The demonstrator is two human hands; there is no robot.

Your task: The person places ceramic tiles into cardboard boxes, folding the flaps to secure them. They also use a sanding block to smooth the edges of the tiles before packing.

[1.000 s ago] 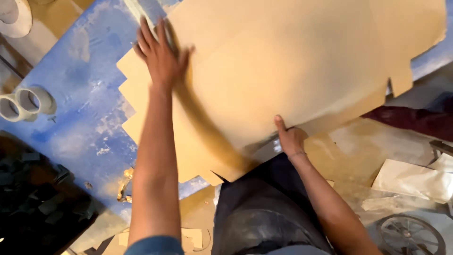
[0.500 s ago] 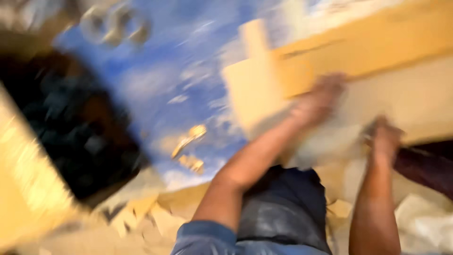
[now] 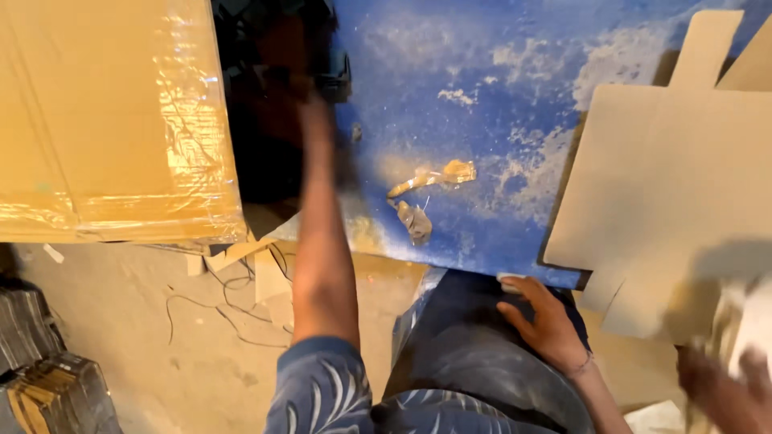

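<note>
Left hand leaves the cardboard for the black stack

The flat cardboard sheet (image 3: 667, 193) now lies untouched at the blue table's (image 3: 482, 80) right; the left hand (image 3: 301, 88), blurred, grip unclear, has swung over to the black stack (image 3: 265, 96), while the right hand (image 3: 543, 321) rests spread at the table's near edge.

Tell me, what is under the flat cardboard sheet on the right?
The flat cardboard sheet lies on a worn blue table. Whatever else is beneath it is covered.
</note>
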